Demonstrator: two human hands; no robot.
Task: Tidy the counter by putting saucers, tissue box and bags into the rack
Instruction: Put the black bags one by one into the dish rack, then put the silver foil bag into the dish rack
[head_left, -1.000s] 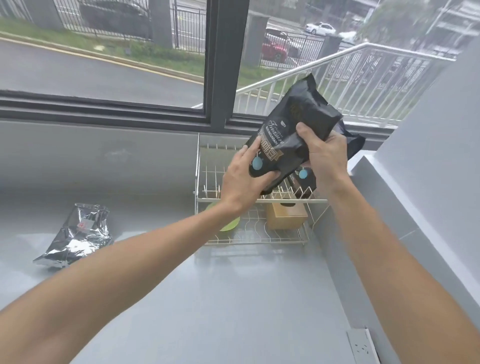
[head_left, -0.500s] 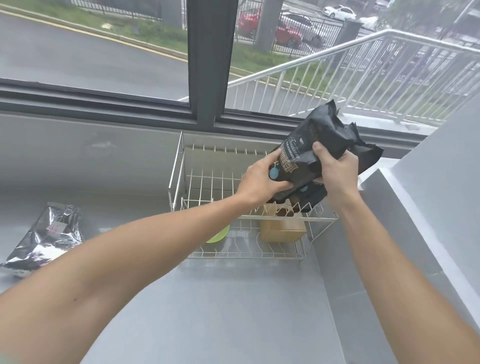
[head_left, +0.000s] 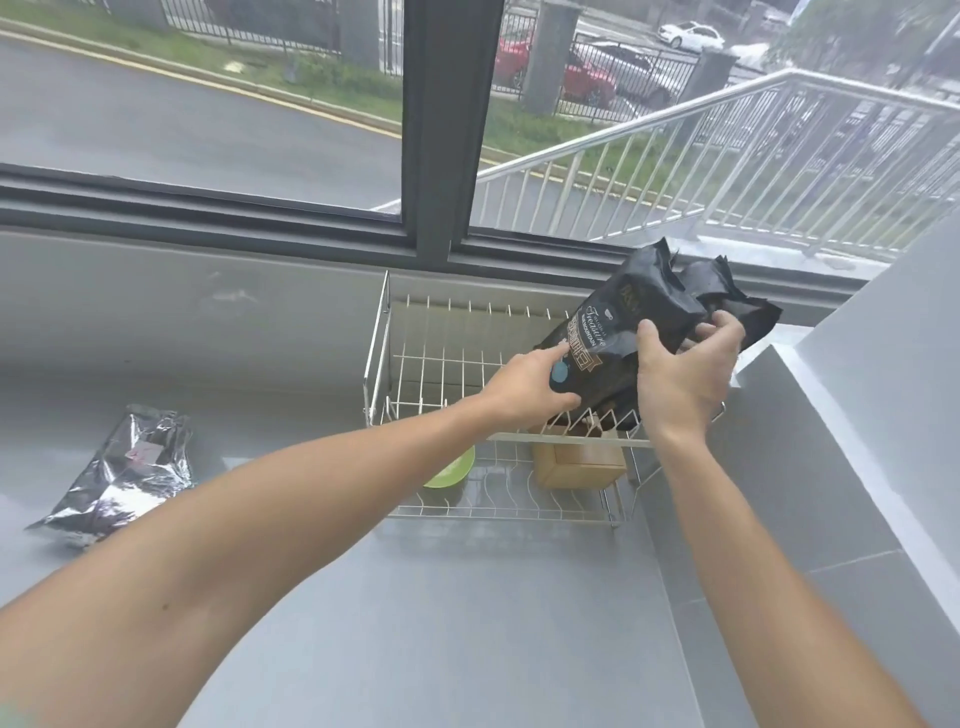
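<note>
A black printed bag stands tilted on the upper tier of the white wire rack, at its right end. My right hand grips the bag's front and right side. My left hand holds its lower left corner by a blue dot. A second black bag shows just behind the first. On the rack's lower tier sit a wooden tissue box and a green saucer, partly hidden by my left forearm. A silver foil bag lies on the grey counter at the left.
The rack stands against the wall under the window, in the corner by a raised grey ledge on the right. The grey counter stretches in front of the rack. A window sill runs along the back.
Both hands have lowered the black bag down and to the right until it rests on the rack's upper tier. The view has shifted, so the rack now appears further right.
</note>
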